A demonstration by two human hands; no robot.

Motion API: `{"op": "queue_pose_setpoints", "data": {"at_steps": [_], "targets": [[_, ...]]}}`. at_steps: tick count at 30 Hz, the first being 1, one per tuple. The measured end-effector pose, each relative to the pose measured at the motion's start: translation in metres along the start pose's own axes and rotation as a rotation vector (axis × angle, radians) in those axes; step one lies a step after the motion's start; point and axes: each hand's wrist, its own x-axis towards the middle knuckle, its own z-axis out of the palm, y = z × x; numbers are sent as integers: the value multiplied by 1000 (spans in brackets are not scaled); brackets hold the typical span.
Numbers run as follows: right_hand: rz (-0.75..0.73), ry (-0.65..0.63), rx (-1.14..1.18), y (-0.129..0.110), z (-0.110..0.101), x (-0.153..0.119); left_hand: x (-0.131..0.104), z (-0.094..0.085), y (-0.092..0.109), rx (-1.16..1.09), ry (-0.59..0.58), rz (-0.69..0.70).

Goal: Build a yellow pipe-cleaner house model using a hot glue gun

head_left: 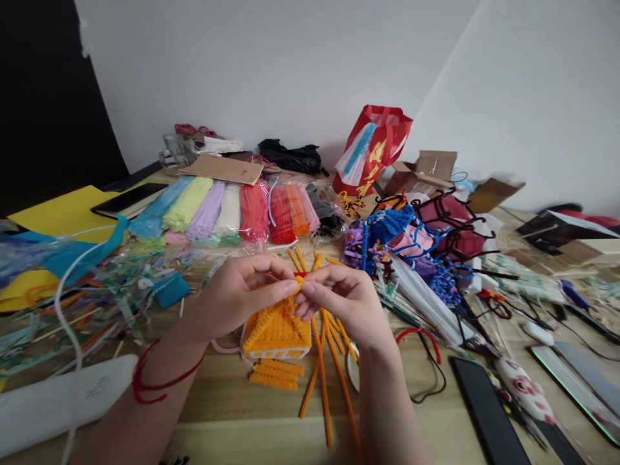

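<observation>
My left hand (pixel 252 290) and my right hand (pixel 339 297) meet fingertip to fingertip at the middle of the view. Both pinch a small yellow-orange fuzzy piece (pixel 293 284). Just below them sits a small house-like model (pixel 276 332) with an orange fuzzy roof and white lower edge, partly hidden by my fingers. A flat bundle of short orange strips (pixel 276 374) lies in front of it. Long orange pipe cleaners (pixel 322 387) fan out under my right hand. A red string circles my left wrist.
Bagged coloured pipe cleaners (pixel 223 210) lie behind my hands, with a red bag (pixel 372 152) farther back. Blue and purple fuzzy items (pixel 392 226) stand at the right, beyond a black phone (pixel 487 410). A white device (pixel 62 400) and cable are at the left.
</observation>
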Motion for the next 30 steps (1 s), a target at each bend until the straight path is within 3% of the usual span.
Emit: {"op": "queue_pose_setpoints", "data": {"at_steps": [10, 14, 20, 30], "targets": [[4, -29, 95, 6, 2, 1, 0, 1, -1, -27, -2, 64], [15, -53, 80, 6, 0, 1, -2, -4, -2, 85, 29, 121], [63, -57, 36, 2, -3, 0, -6, -9, 2, 327, -24, 328], [70, 1, 32, 3, 0, 3, -5, -5, 3, 541, 112, 475]]}}
